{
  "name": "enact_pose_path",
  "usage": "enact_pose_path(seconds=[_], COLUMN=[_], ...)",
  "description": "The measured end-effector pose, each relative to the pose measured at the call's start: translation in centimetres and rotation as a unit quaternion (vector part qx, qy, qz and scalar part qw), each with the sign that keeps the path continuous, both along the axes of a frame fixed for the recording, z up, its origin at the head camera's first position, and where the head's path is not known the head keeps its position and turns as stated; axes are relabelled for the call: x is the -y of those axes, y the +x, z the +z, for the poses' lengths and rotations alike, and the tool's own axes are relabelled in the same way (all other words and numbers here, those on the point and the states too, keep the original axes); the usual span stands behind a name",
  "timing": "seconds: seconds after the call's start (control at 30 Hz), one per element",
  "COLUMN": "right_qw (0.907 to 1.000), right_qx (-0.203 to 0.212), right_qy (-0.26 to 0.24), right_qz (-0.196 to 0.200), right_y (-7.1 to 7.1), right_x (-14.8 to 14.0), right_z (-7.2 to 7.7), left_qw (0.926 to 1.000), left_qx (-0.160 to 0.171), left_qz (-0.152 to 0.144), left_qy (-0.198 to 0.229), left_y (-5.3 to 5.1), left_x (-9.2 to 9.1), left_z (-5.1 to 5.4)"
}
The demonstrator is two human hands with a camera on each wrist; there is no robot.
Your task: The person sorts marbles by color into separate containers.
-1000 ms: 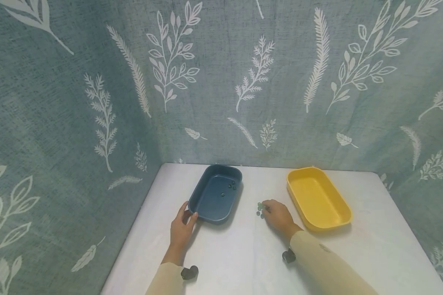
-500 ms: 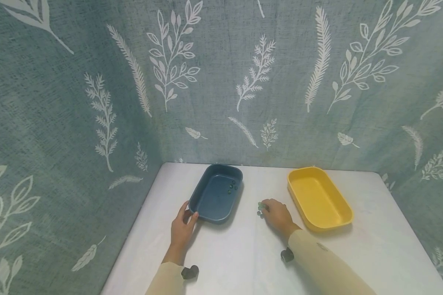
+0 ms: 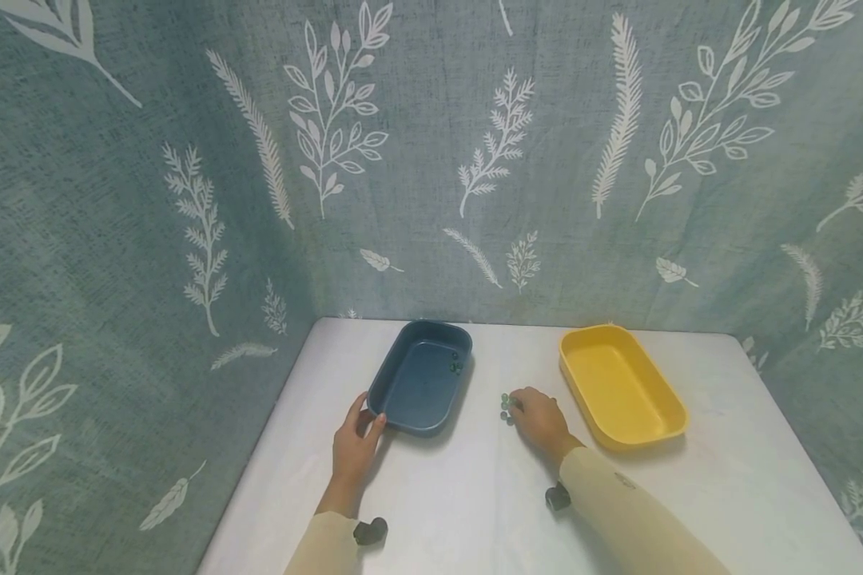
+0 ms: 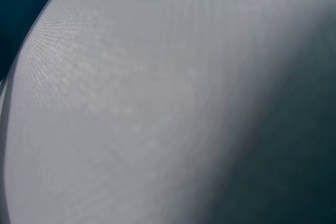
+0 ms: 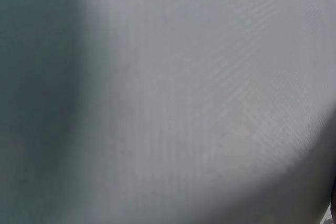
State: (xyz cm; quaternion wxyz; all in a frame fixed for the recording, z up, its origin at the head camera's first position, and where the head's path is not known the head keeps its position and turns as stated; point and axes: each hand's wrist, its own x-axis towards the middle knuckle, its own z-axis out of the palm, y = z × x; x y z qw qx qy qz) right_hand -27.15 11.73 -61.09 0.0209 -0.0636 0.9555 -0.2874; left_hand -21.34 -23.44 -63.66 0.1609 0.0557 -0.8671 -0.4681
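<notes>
In the head view, my left hand (image 3: 355,451) holds the near left corner of a blue tray (image 3: 417,387), thumb on the near side and fingers along the left side. Several small dark green balls (image 3: 455,367) lie by the tray's right wall. My right hand (image 3: 542,421) is on the white table with bent fingers, beside a small group of pale green balls (image 3: 505,405). Its fingertips touch or nearly touch them; whether it pinches one is hidden. Both wrist views show blurred white surface and shadow, with no fingers made out.
A yellow tray (image 3: 622,391) stands right of my right hand, with nothing seen in it. The white table (image 3: 431,503) meets patterned green cloth at the back and left. Dark wrist devices are on both sleeves.
In the blue tray, a ball that lay apart nearer the middle has rolled right to the others. Both hands have stayed nearly in place.
</notes>
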Motion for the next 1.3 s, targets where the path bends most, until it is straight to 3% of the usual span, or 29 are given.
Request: enact_pose_path(seconds=[0.5, 0.9, 1.1, 1.3], right_qw=[0.9998, 0.9990, 0.9989, 0.9992], right_qx=[-0.001, 0.026, 0.019, 0.003], right_qy=[0.004, -0.036, -0.042, -0.033], right_qz=[0.022, -0.002, 0.004, 0.023], right_y=[-0.2, -0.1, 0.2, 0.6], right_x=[-0.7, -0.8, -0.6, -0.6], right_z=[0.1, 0.8, 1.5, 1.6], left_qw=[0.9999, 1.0000, 0.9998, 0.9997], left_qx=[-0.004, 0.004, -0.020, -0.021], left_qz=[0.000, -0.001, -0.004, -0.002], left_qy=[-0.010, -0.006, -0.005, -0.009], left_y=[-0.1, 0.2, 0.0, 0.0], left_x=[0.0, -0.2, -0.1, 0.0], left_z=[0.1, 0.5, 0.2, 0.0])
